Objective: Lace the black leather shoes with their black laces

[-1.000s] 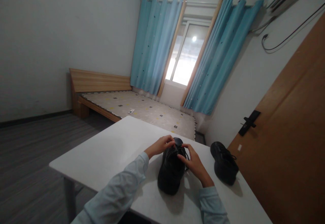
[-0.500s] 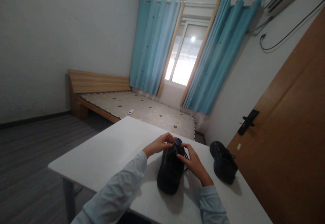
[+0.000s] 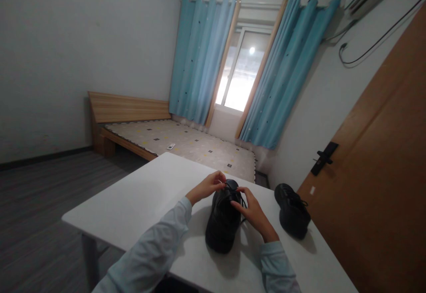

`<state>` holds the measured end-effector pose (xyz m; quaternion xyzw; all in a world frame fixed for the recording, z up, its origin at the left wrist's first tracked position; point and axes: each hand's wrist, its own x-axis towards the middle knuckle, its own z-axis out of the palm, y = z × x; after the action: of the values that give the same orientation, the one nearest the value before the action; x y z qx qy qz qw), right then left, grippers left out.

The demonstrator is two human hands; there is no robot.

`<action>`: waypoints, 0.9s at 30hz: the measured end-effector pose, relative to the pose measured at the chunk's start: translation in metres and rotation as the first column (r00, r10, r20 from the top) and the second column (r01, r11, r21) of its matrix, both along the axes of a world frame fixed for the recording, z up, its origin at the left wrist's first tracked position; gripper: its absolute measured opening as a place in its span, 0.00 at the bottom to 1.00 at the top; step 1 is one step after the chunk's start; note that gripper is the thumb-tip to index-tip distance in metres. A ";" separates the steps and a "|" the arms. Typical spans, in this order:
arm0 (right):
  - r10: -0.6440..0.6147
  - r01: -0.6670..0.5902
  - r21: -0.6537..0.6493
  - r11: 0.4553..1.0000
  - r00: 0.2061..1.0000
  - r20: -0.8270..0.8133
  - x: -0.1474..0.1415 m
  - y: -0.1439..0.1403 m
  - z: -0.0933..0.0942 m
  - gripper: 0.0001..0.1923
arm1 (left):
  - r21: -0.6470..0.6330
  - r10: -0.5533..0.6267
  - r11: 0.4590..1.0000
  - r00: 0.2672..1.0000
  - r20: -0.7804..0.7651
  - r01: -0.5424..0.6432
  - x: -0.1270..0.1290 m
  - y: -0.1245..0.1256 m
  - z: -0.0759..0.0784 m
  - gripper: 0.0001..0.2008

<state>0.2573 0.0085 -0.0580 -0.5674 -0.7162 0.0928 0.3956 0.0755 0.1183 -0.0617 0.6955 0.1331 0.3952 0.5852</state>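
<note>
Both hands busy at the laces of one black shoe. Left hand pinched narrow on a lace end at the far tip of that shoe; right hand likewise pinched on a lace strand just right of the eyelets, fingers curled, thumb and forefinger together. Shoe directly under and between the hands, sole down on the white desk, heel toward the body.

Lacing seemingly midway: strands drawn up and held taut, no finished bow to be made out, though too dark and small to tell for sure. Knot probably left to tie.

A second black shoe well to the right of the right hand, apart from it, untouched, laces loosely showing on top; tied or not, cannot tell.

Count: two hands, two pale blue sleeves, two shoes, one desk.

Farther beyond the hands: one bed with a wooden headboard, two blue curtains, one window between them, one wooden door off to the right.
</note>
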 end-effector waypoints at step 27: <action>0.012 -0.012 -0.008 1.000 1.000 -0.009 0.003 0.003 -0.005 0.18 | 0.547 0.439 0.803 0.856 -0.273 -0.237 -0.014 0.017 -0.006 0.05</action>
<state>0.2605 0.0112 -0.0627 -0.5643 -0.7174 0.1003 0.3959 0.0618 0.1353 -0.0676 0.8495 0.2642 0.3702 0.2673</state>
